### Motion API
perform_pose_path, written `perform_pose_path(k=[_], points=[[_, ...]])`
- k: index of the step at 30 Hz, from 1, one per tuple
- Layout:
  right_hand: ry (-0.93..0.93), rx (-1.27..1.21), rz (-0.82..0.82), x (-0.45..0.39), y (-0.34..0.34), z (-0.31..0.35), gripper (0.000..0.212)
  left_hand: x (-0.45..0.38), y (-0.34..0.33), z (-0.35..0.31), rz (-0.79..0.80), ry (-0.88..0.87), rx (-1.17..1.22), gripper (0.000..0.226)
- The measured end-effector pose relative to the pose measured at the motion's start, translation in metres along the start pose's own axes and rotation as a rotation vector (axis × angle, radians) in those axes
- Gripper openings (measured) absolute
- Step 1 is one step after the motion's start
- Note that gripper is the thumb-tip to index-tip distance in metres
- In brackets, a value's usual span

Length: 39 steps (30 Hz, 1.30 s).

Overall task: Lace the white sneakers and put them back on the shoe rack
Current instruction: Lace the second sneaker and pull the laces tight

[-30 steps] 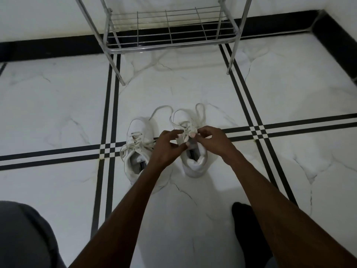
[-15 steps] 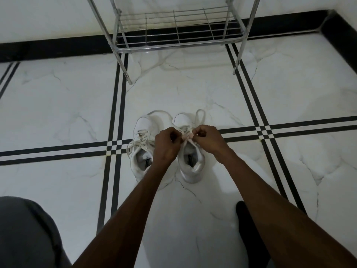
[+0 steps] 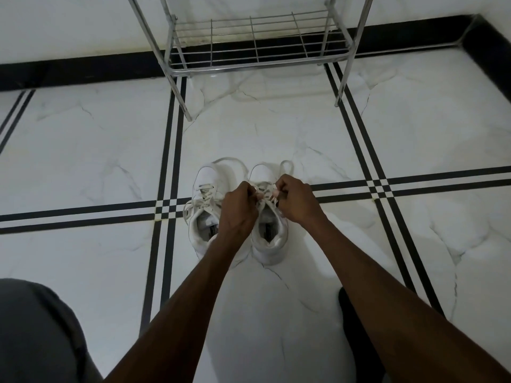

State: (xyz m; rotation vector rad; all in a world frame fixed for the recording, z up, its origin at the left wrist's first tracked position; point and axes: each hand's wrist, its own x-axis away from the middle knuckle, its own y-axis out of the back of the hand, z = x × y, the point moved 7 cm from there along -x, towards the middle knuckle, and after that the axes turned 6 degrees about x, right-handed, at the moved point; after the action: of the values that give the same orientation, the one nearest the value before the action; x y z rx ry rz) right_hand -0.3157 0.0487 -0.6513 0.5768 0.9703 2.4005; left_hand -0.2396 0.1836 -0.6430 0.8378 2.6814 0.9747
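Ahead, shoe rack (image 3: pixel 257 62) beyond hands-covered sneakers (image 3: pixel 269 239)

Left hand (image 3: pixel 240 208) and right hand (image 3: pixel 297 199) pinch the right sneaker's (image 3: pixel 269 230) laces (image 3: pixel 264 192).

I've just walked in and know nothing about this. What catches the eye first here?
Two hands, the left hand and right hand, pinch the laces of the right-hand white sneaker on the marble floor. Its partner sits beside it, and an empty wire shoe rack stands beyond.
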Motion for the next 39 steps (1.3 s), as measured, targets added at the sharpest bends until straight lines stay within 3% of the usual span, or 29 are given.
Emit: perform_pose_path(k=[4,6,10,13,15,18,20,26,29,34,39], points=[[-0.193,-0.277,0.152,-0.006,-0.007,-0.005,0.012,-0.007,0.002,0.011,0.098,0.199,0.231,0.028],[-0.230,-0.430,0.140,-0.007,-0.001,-0.001,0.013,-0.011,0.011,0.011,0.117,0.266,0.429,0.040],[-0.179,-0.614,0.095,-0.011,0.015,0.012,0.011,-0.023,0.038,-0.002,0.083,0.157,0.535,0.034],[-0.080,-0.498,0.136,-0.011,0.022,0.029,0.017,-0.031,0.052,-0.018,0.073,-0.016,0.462,0.031],[0.019,-0.329,0.251,-0.009,0.019,0.043,0.019,-0.032,0.055,-0.030,0.091,-0.081,0.439,0.028],[0.142,-0.179,0.470,-0.002,0.011,0.059,0.016,-0.032,0.049,-0.035,0.142,-0.103,0.423,0.029],[0.161,-0.187,0.511,0.001,0.015,0.062,0.018,-0.032,0.041,-0.030,0.158,-0.093,0.434,0.036],[0.212,-0.132,0.320,-0.009,0.038,0.050,0.023,-0.020,0.013,-0.020,0.299,0.034,0.493,0.052],[0.231,-0.068,0.284,-0.013,0.044,0.041,0.012,-0.023,0.008,-0.016,0.260,0.072,0.502,0.051],[0.253,-0.012,0.058,-0.016,0.055,0.041,0.009,-0.024,-0.002,-0.014,0.223,0.147,0.574,0.040],[0.215,-0.104,-0.024,-0.018,0.059,0.039,0.012,-0.029,0.005,-0.010,0.216,0.031,0.350,0.041]])
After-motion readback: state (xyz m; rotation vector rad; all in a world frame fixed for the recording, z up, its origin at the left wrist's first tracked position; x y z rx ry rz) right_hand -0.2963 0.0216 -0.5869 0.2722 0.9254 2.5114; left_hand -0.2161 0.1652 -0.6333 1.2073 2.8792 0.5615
